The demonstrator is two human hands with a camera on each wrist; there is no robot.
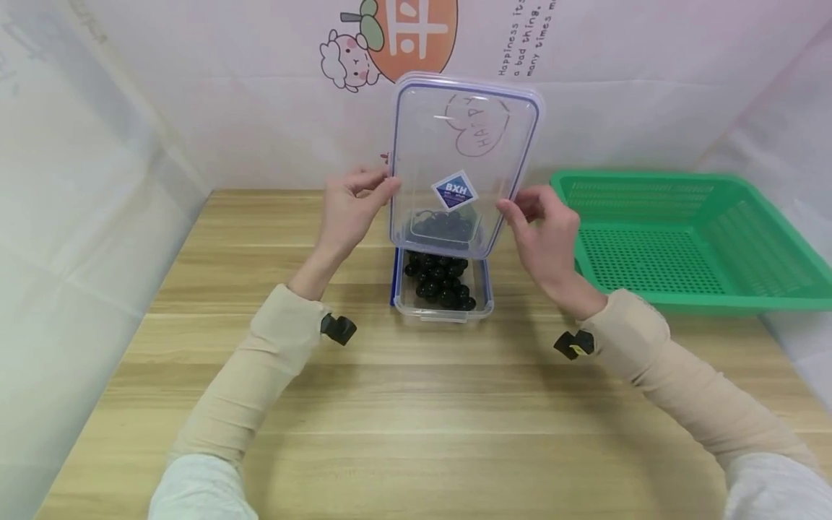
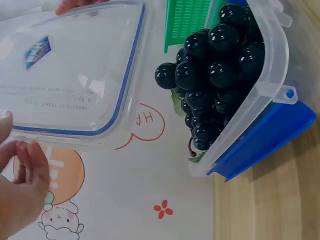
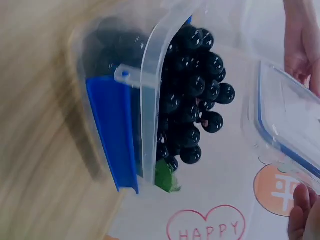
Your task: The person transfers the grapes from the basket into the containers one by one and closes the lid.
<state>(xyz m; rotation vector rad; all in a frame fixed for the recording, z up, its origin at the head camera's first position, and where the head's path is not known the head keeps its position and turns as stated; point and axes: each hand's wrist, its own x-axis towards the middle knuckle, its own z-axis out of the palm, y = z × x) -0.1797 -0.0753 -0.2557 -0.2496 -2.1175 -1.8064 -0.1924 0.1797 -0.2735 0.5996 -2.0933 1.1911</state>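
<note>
A clear plastic lid [image 1: 422,155] with a blue seal and a BXH label is held up, tilted, over the back of a clear food container [image 1: 484,292]. My left hand [image 1: 351,209] pinches the lid's left edge between thumb and fingers. On the opposite edge, my right hand [image 1: 546,235] grips it the same way. Inside the container lies a bunch of glossy black grapes [image 1: 438,278], heaped above the rim in the left wrist view. A green leaf [image 3: 164,176] pokes out beside the grapes in the right wrist view. One blue latch flap [image 2: 265,142] hangs outward from the container's side.
A green plastic basket [image 1: 689,300] stands at the right on the wooden table [image 1: 416,433]. Behind the table hangs a white cloth [image 1: 260,108] printed with cartoons and words. More white cloth closes off both sides.
</note>
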